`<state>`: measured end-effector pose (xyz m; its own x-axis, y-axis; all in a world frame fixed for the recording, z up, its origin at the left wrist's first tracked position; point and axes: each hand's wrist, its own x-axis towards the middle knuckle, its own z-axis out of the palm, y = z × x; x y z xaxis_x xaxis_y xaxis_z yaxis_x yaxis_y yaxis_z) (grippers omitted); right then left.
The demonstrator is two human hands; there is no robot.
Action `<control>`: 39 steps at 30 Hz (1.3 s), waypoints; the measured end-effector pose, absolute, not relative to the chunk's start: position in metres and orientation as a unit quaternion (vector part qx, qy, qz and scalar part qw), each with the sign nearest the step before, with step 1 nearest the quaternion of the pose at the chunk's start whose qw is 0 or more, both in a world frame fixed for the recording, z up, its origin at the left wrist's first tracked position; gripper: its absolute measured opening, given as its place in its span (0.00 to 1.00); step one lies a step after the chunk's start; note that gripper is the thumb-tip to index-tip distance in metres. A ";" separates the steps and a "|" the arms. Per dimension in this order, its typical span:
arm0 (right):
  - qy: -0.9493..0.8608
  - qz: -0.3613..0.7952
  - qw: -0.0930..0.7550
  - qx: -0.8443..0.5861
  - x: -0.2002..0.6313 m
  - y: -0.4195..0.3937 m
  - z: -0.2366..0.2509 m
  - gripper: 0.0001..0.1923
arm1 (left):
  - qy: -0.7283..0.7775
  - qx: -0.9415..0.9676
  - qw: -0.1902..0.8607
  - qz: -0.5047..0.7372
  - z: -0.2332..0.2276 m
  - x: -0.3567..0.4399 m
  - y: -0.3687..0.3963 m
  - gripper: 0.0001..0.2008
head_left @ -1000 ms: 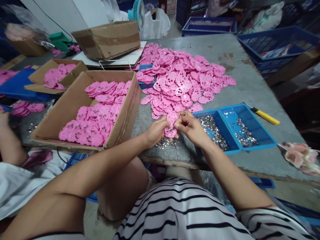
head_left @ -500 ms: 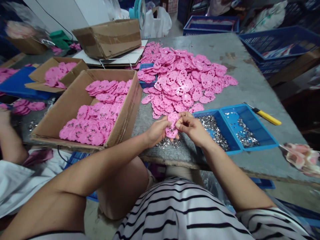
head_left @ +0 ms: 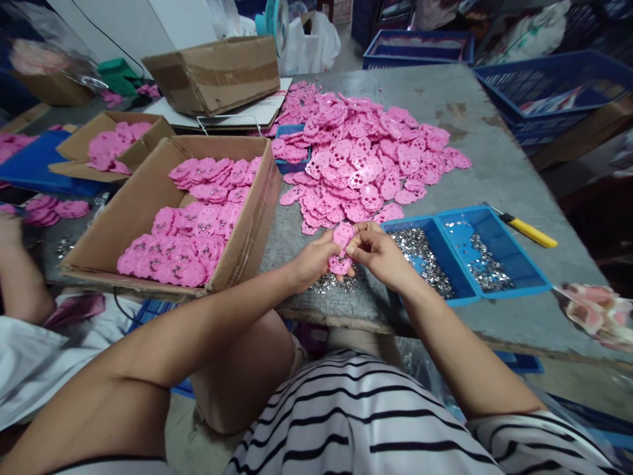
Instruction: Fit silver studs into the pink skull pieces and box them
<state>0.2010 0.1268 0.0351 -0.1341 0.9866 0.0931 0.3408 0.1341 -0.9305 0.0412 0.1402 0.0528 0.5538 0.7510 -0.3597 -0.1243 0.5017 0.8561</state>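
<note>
Just below the centre of the frame, the left hand (head_left: 312, 264) grips a pink skull-shaped piece (head_left: 343, 233) above the bench (head_left: 514, 175). The right hand (head_left: 378, 256) has thumb and forefinger pinched at its right edge; whether they hold a small part, I cannot tell. Loose metal bits (head_left: 330, 285) lie beneath. A heap of pink pieces (head_left: 366, 158) fills the upper centre, an open cardboard box (head_left: 258, 227) stands centre-left, and blue trays (head_left: 517, 294) of metal bits sit right of centre.
</note>
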 end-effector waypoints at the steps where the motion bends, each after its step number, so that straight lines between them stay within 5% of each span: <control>1: -0.635 0.396 0.406 -0.524 0.200 0.126 0.034 0.12 | 0.383 0.418 0.774 0.281 0.054 0.042 0.140 0.19; 15: -0.632 0.343 0.471 -0.511 0.194 0.118 0.028 0.06 | 0.405 0.486 0.721 0.284 0.053 0.043 0.142 0.22; 25: -0.491 0.290 0.636 -0.520 0.193 0.110 0.018 0.06 | 0.444 0.531 0.676 0.256 0.062 0.040 0.142 0.19; 39: -0.611 0.250 0.496 -0.564 0.212 0.073 -0.051 0.17 | 0.402 0.433 0.678 0.437 0.117 -0.007 0.180 0.25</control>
<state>0.2116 0.0735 -0.0506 0.1275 0.9369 0.3254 0.4415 0.2401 -0.8645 -0.0067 0.1802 0.1173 0.2960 0.9406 -0.1665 -0.2441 0.2430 0.9388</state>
